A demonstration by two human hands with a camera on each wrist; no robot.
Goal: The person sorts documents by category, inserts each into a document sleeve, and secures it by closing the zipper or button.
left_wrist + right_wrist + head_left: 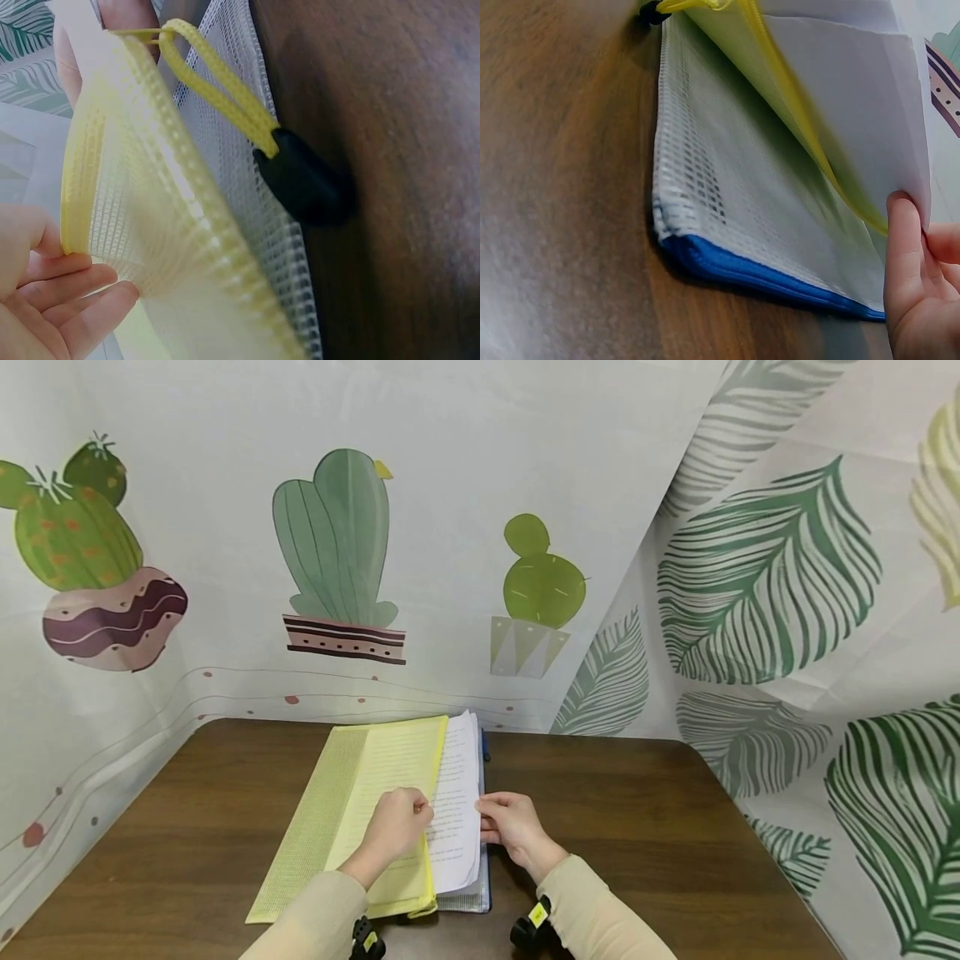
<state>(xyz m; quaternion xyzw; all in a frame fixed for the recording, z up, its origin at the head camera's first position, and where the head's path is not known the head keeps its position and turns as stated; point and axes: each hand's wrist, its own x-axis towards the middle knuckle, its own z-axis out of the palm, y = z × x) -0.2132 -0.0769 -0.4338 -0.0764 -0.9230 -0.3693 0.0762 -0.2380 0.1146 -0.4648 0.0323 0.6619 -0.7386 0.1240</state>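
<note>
A yellow mesh zip pouch [309,835] lies on the table with its right side open. My left hand [396,822] pinches the yellow zip edge and lifts it, as the left wrist view shows. Printed papers [454,777] stand partly out of that opening. At their right edge my right hand [517,828] pinches the sheets between thumb and fingers. Beneath lies a second mesh pouch [697,172], whitish with a blue zip [757,277]. A yellow cord with a black pull [300,180] hangs from the yellow zip's near end.
The brown wooden table [630,835] extends to both sides of the pouches. Behind it hangs a cloth [450,543] printed with cacti, and leaf-patterned cloth [772,577] covers the right side.
</note>
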